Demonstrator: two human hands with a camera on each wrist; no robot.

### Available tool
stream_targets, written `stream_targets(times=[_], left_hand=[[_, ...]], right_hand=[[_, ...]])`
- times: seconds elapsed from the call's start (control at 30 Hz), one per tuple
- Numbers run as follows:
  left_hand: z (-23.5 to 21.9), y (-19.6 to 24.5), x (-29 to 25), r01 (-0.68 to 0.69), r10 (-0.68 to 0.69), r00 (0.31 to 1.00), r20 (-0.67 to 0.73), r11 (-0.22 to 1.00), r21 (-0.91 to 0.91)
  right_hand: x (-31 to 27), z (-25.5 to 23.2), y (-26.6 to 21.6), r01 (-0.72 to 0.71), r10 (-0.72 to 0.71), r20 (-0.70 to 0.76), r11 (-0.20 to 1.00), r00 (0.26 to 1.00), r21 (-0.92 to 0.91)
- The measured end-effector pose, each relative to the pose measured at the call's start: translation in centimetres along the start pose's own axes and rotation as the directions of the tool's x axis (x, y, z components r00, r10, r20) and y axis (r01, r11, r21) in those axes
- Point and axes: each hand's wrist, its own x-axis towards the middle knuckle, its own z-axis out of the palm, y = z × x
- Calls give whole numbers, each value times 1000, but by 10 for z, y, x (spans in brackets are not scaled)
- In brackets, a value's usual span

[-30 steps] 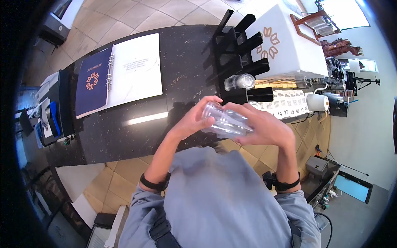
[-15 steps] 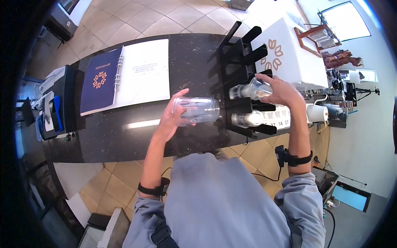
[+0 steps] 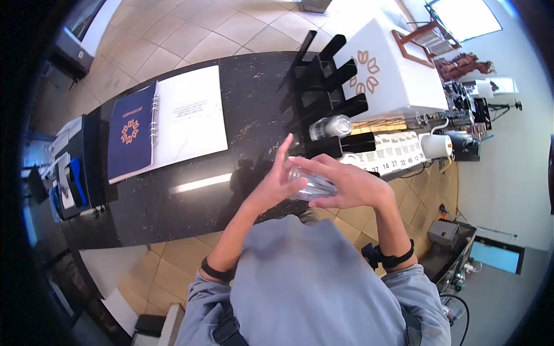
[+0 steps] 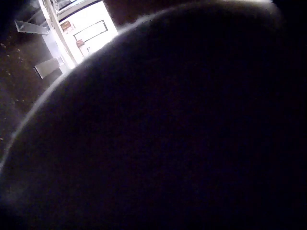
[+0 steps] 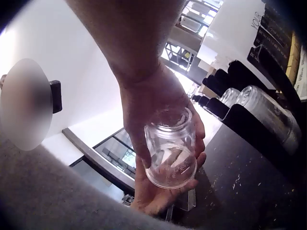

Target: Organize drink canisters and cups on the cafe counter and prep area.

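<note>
In the head view both hands meet around a clear plastic cup (image 3: 314,185) in front of the body. My right hand (image 3: 358,183) grips it from the right, thumb underneath. My left hand (image 3: 271,190) holds it from the left, thumb against the side and one finger pointing up. The right wrist view shows the clear cup (image 5: 170,139) tilted, its wide rim toward the left hand (image 5: 153,196), whose fingers show through the plastic. The right hand (image 5: 148,100) curls around it. The left wrist view is mostly dark, with neither hand visible.
A black divided rack (image 3: 311,95) stands beside the hands and holds clear cups (image 3: 330,127). An open ring binder (image 3: 190,109) lies on the dark counter (image 3: 254,86). Behind the rack stand a white box (image 3: 398,75) and a number sheet (image 3: 398,151).
Half a second ago the right hand was at cups in the rack while the left held a clear cup apart. Both hands have since come together around a cup before the body.
</note>
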Motion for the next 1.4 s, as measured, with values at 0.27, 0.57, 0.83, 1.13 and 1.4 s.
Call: stream_targets(times=[0.27, 0.57, 0.83, 1.13, 1.4], left_hand=[[17, -2, 17, 97, -110, 978, 180, 992, 78], [-5, -20, -2, 232, -341, 928, 149, 843, 485], [-37, -88, 4, 252, -279, 960, 4, 871, 422], [-69, -137, 99, 80, -28, 990, -135, 913, 399], [-55, -135, 112, 279, -233, 937, -262, 948, 153]], right_hand=[[-56, -45, 18, -184, 209, -245, 975, 947, 124], [17, -97, 60, -526, 501, -178, 739, 847, -422], [-15, -63, 76, -433, 315, -556, 897, 769, -90], [-41, 49, 128, -186, 514, -730, 854, 451, 487], [-61, 95, 145, -152, 604, -722, 792, 338, 591]])
